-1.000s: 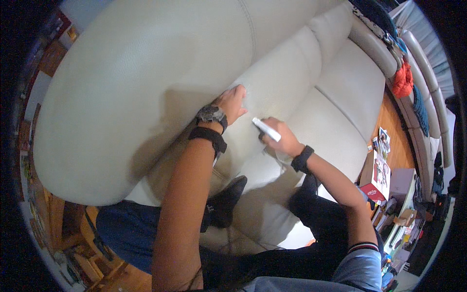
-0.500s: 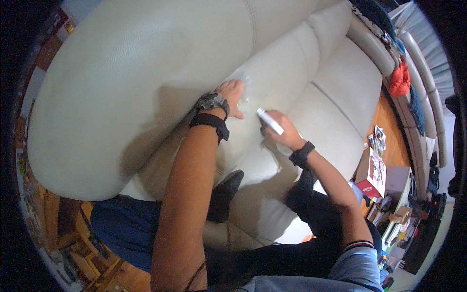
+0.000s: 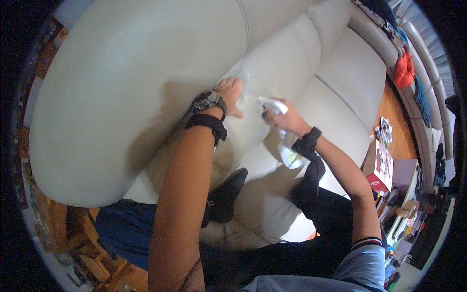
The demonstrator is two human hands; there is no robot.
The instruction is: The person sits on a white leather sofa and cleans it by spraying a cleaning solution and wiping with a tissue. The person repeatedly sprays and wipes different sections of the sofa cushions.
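Note:
My left hand (image 3: pixel 229 95) presses on the cream leather sofa (image 3: pixel 301 63), thumb spread from the fingers. It rests at the crease between a large padded section and the seat, and holds nothing. A shiny, wet-looking patch (image 3: pixel 246 86) lies beside its fingers. In my right hand (image 3: pixel 289 119) is a white spray bottle (image 3: pixel 291 156), gripped just under its trigger head. The nozzle points left, toward the patch and my left hand. Part of the bottle is hidden behind my fingers and wrist.
My dark-socked foot (image 3: pixel 228 192) rests on the seat between my arms. To the right, a red and white box (image 3: pixel 380 168) stands near the wooden floor (image 3: pixel 395 121) and a cluttered shelf. An orange-red cloth (image 3: pixel 404 69) hangs over another couch at far right.
My right hand has tilted the spray bottle, so its lower body now shows under the hand. My left hand stays pressed on the sofa. The whole view has shifted slightly.

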